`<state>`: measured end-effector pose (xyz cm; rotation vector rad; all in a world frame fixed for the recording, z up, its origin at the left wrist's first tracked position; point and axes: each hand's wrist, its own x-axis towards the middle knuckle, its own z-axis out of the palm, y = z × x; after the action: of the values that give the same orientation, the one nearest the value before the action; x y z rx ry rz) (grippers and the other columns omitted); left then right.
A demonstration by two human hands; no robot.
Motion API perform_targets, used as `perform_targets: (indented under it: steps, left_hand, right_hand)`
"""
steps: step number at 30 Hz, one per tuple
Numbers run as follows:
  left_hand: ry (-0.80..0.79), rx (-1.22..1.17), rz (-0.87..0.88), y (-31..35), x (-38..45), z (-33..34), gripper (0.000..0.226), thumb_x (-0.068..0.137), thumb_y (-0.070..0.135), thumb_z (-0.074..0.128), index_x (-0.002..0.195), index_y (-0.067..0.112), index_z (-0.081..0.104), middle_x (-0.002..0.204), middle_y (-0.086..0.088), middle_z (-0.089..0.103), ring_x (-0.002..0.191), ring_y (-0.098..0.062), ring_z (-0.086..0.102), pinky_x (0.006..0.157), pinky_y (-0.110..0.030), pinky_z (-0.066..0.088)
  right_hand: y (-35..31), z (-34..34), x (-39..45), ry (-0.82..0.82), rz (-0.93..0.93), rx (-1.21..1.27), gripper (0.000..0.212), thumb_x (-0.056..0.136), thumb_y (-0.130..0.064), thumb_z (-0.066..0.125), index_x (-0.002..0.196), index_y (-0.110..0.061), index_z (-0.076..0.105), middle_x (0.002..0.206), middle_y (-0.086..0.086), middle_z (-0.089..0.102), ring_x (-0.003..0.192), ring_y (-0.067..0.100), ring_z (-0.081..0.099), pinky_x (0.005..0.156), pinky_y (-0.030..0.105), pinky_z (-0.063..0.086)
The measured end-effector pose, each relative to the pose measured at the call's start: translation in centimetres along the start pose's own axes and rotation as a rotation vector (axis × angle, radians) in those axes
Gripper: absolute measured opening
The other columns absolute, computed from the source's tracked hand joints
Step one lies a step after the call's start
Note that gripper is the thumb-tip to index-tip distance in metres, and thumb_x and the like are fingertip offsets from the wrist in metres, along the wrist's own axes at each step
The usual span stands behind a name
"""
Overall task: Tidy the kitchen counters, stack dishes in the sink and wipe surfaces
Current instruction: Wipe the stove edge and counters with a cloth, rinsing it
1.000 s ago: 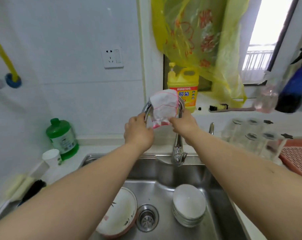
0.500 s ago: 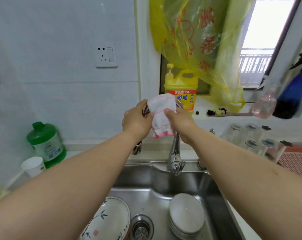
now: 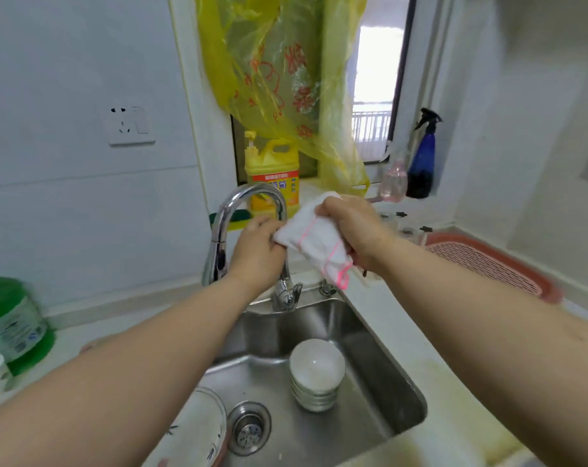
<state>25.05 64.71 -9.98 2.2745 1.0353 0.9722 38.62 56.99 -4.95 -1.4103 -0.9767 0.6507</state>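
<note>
Above sink [image 3: 380,352], both hands' fingers hidden behind cloth [image 3: 314,241], plate [image 3: 198,433] cropped

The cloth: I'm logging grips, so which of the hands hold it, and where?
Both hold the white cloth: the right hand grips its upper right edge, and the left hand pinches its left corner beside the faucet.

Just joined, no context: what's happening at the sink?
A person holds a white cloth in both hands beside the tap. The right hand grips its top; the left hand pinches its left edge, in front of the tap's neck. In the sink sit a stack of bowls and a plate. No water can be seen running.
</note>
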Motion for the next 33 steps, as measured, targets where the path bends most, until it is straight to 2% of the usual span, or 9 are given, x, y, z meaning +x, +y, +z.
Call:
perform_targets:
  steps: [2, 5, 9, 14, 17, 22, 26, 30, 33]
  left_hand:
    - [-0.084, -0.060, -0.060, 1.2, -1.7, 2.3, 0.024, 0.090, 0.016, 0.049, 0.108, 0.011, 0.064, 0.115, -0.010, 0.062, 0.108, -0.027, 0.054, 0.077, -0.025, 0.036]
    - [-0.234, -0.220, -0.174, 4.4, -5.1, 6.7, 0.020, 0.094, 0.014, 0.045, 0.106, 0.012, 0.061, 0.111, -0.011, 0.064, 0.095, -0.022, 0.055, 0.072, -0.025, 0.035]
    - [-0.686, -0.379, -0.195, 10.3, -9.4, 12.3, 0.027, 0.083, -0.001, 0.049, 0.100, 0.018, 0.059, 0.094, -0.006, 0.063, 0.080, -0.020, 0.054, 0.065, -0.026, 0.044]
    - [-1.201, -0.741, -0.275, 19.9, -15.0, 17.7, 0.072, 0.076, -0.013, 0.033, 0.136, 0.026, 0.044, 0.133, 0.002, 0.056, 0.096, -0.027, 0.065, 0.069, -0.030, 0.049]
    - [-1.273, -0.726, -0.135, 26.6, -19.5, 20.7, 0.067, 0.078, -0.012, 0.037, 0.128, 0.029, 0.052, 0.115, 0.003, 0.065, 0.077, -0.022, 0.066, 0.065, -0.027, 0.049]
    - [-1.329, -0.502, 0.216, 36.8, -30.6, 25.3, 0.015, 0.081, 0.001, 0.059, 0.083, 0.016, 0.059, 0.078, -0.003, 0.060, 0.066, -0.013, 0.058, 0.057, -0.021, 0.045]
    - [-1.413, -0.499, 0.327, 45.4, -41.8, 28.5, 0.018, 0.065, 0.020, 0.070, 0.073, 0.016, 0.053, 0.073, -0.006, 0.045, 0.073, -0.015, 0.042, 0.061, -0.028, 0.031]
    - [-1.497, -0.496, 0.430, 53.7, -52.7, 30.8, 0.019, 0.062, 0.028, 0.059, 0.058, 0.021, 0.042, 0.065, 0.001, 0.038, 0.070, -0.016, 0.035, 0.061, -0.029, 0.025]
    - [-1.552, -0.501, 0.479, 58.7, -60.0, 31.7, 0.024, 0.081, 0.023, 0.061, 0.061, 0.020, 0.048, 0.065, 0.004, 0.047, 0.064, -0.014, 0.042, 0.058, -0.026, 0.032]
  right_hand:
    - [1.7, -2.6, -2.3, 0.036, 0.039, -0.056, 0.013, 0.080, -0.011, 0.061, 0.070, -0.017, 0.056, 0.074, 0.007, 0.059, 0.073, 0.023, 0.057, 0.064, 0.033, 0.044]
    - [4.5, -8.2, -7.0, 0.133, 0.132, -0.173, 0.009, 0.083, -0.007, 0.059, 0.081, -0.015, 0.056, 0.082, 0.008, 0.060, 0.076, 0.022, 0.058, 0.067, 0.032, 0.046]
    - [6.2, -16.3, -14.3, 0.287, 0.226, -0.212, 0.013, 0.086, -0.004, 0.057, 0.082, -0.015, 0.060, 0.077, 0.007, 0.058, 0.071, 0.019, 0.054, 0.064, 0.028, 0.043]
    - [5.3, -25.4, -24.7, 0.406, 0.325, -0.182, 0.020, 0.086, -0.005, 0.058, 0.071, -0.016, 0.063, 0.064, -0.002, 0.060, 0.061, 0.012, 0.054, 0.057, 0.022, 0.043]
    - [4.6, -29.6, -31.7, 0.459, 0.367, -0.168, 0.015, 0.085, -0.003, 0.058, 0.074, -0.011, 0.064, 0.071, 0.006, 0.060, 0.067, 0.017, 0.054, 0.064, 0.025, 0.043]
    - [4.6, -37.7, -46.3, 0.598, 0.496, -0.161, 0.003, 0.078, -0.009, 0.061, 0.080, -0.011, 0.063, 0.076, 0.011, 0.058, 0.074, 0.021, 0.055, 0.070, 0.031, 0.042]
    - [4.8, -44.2, -61.0, 0.723, 0.653, -0.223, 0.023, 0.080, -0.011, 0.063, 0.061, -0.019, 0.055, 0.062, 0.000, 0.054, 0.065, 0.016, 0.050, 0.061, 0.027, 0.038]
    - [4.1, -48.1, -74.1, 0.769, 0.859, -0.276, 0.010, 0.081, -0.023, 0.068, 0.078, -0.015, 0.062, 0.070, 0.004, 0.061, 0.060, 0.017, 0.056, 0.049, 0.021, 0.039]
    - [3.3, -50.2, -82.2, 0.797, 0.998, -0.275, 0.034, 0.077, -0.029, 0.069, 0.102, -0.007, 0.066, 0.094, 0.012, 0.069, 0.080, 0.027, 0.065, 0.068, 0.030, 0.045]
